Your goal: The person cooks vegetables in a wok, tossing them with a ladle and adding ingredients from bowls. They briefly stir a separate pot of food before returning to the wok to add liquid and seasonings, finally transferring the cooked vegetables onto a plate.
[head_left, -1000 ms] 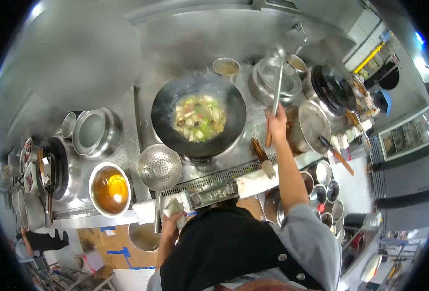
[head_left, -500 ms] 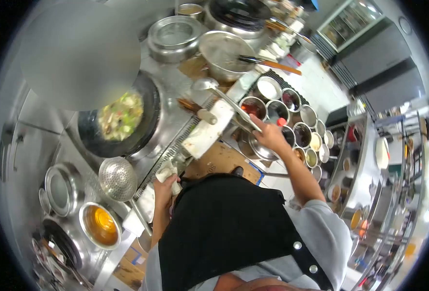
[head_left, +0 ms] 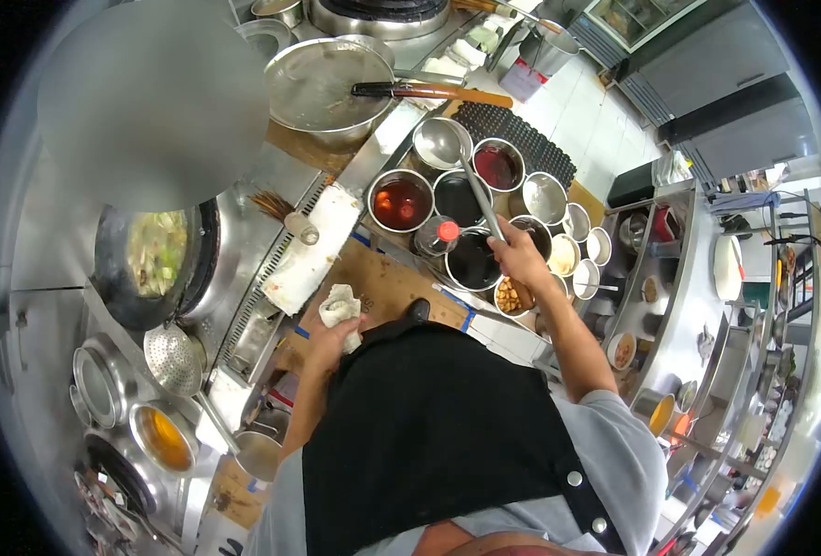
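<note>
My right hand (head_left: 521, 259) is closed around the handle of a metal ladle (head_left: 478, 190). The ladle's bowl is over a round container at the back of a group of seasoning pots, beside a pot of dark red liquid (head_left: 496, 165). Below the handle stands a bottle with a red cap (head_left: 447, 231). My left hand (head_left: 331, 341) grips a crumpled whitish cloth (head_left: 340, 307) in front of the stove edge. At the left, a black wok (head_left: 114, 264) holds chopped green and pale food (head_left: 157, 252).
A perforated skimmer (head_left: 174, 360) lies near a bowl of orange liquid (head_left: 164, 437). A large steel basin (head_left: 329, 88) with wooden-handled tools sits at the top. A bamboo brush (head_left: 271, 206) lies by a white cloth (head_left: 313, 250). Shelves are at the right.
The view has shifted toward the seasoning pots. My right hand has moved the ladle from beside the basin to over the pots. My left hand still has the cloth, now away from the stove edge.
</note>
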A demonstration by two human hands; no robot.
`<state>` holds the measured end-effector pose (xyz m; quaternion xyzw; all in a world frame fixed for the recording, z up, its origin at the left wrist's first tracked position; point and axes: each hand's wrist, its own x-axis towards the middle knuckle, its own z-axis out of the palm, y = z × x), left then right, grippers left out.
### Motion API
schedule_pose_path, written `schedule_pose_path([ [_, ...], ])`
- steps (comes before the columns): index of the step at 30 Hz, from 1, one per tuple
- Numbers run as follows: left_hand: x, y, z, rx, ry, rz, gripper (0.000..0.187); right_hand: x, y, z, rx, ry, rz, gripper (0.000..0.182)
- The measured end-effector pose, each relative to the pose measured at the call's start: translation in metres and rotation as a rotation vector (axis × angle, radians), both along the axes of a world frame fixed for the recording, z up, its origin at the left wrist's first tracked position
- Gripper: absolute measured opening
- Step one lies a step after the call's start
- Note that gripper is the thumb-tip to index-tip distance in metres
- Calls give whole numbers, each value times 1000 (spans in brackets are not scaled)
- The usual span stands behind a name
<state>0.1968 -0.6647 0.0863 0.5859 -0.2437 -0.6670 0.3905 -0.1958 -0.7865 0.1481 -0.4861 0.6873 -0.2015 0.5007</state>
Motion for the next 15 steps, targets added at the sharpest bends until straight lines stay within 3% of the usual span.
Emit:
schedule_pose_path([
  [2, -15, 7, 2, 32, -261, -56, 44, -8, -3, -20, 20, -37, -18, 60],
  [7, -25, 32, -22, 44, -230, 54, 47, -16, -9, -30, 36, -82, -29, 61],
  [15, -34, 25, 0, 48, -229, 116, 49, -29, -14, -29, 41, -268, -44, 60],
])
